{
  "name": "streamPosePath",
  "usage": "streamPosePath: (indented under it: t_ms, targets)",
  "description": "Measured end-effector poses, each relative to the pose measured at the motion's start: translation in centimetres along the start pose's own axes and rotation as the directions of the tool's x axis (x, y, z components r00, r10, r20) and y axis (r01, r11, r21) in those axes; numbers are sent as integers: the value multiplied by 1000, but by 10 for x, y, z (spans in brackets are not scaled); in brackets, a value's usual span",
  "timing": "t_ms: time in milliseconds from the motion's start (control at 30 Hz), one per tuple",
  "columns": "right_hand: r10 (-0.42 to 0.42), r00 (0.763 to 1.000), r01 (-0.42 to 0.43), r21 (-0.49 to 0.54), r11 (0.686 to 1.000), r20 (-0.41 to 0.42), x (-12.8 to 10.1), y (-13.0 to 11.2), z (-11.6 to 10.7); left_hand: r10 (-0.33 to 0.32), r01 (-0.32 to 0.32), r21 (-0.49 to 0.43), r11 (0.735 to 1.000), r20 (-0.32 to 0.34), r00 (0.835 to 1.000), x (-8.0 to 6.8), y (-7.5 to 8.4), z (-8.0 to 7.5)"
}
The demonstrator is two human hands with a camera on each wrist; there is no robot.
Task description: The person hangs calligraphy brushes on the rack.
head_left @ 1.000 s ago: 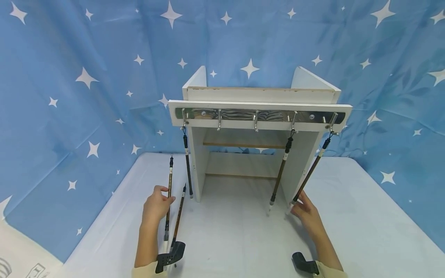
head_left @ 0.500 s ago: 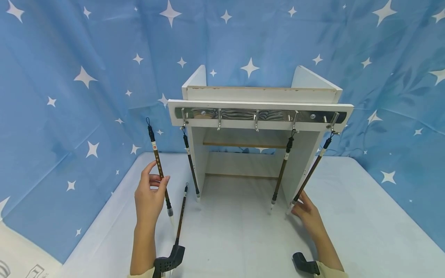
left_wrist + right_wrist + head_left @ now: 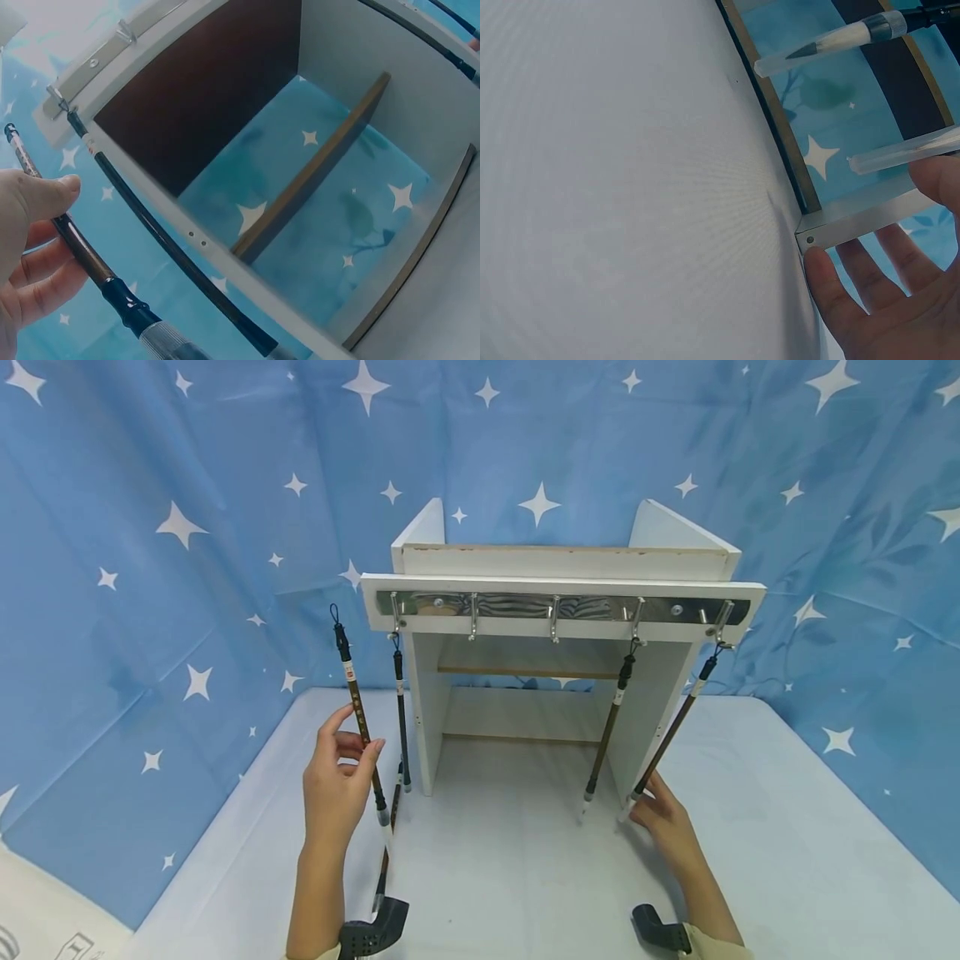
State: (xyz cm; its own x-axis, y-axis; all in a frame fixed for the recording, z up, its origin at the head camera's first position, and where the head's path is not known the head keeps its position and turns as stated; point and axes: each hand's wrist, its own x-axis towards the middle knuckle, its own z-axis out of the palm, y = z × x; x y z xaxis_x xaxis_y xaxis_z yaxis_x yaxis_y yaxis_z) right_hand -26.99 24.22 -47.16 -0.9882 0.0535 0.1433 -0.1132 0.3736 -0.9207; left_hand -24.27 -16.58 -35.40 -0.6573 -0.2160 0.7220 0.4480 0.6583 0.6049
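Observation:
My left hand (image 3: 358, 742) pinches a dark calligraphy brush (image 3: 356, 693) between thumb and fingers and holds it upright, loop end up, left of the white shelf unit (image 3: 562, 564). The left wrist view shows this brush (image 3: 82, 251) beside another brush (image 3: 172, 247) hanging from the leftmost hook. A metal hook rail (image 3: 555, 607) runs along the unit's front. Two more brushes hang on its right side (image 3: 607, 735) (image 3: 671, 727). My right hand (image 3: 647, 806) is at the rightmost brush's tip, its fingers (image 3: 870, 277) straight by the panel corner and the thumb touching the clear cap (image 3: 907, 150).
One more brush (image 3: 386, 847) lies on the white table (image 3: 510, 877), partly behind my left hand. A blue star-patterned cloth (image 3: 150, 527) hangs behind and at both sides. The two middle hooks carry nothing.
My left hand lifted a brush off the table, raised it upright and brought it nearer the rail. The leftmost hanging brush swung a little. My right hand stayed put.

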Motion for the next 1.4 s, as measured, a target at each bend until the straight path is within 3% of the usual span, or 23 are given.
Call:
streamPosePath:
  t_ms: [300,433,733,1067,1400]
  targets:
    - [1,1000,-1,6,1000,0,0,0,0,150,-150,-37,988,-5,989,-1,9,4]
    - [11,1000,-11,0,1000,6,0,-1,0,193,-192,-46,980,25,981,-4,15,8]
    - [8,1000,-8,8,1000,8,0,1,0,233,-230,-42,972,111,966,-8,22,19]
    - [32,999,-32,4,999,0,0,-1,0,310,-297,-94,950,185,932,-14,32,32]
    - [40,999,-40,8,999,5,1,-1,-1,314,-296,-111,949,218,924,-17,38,35]
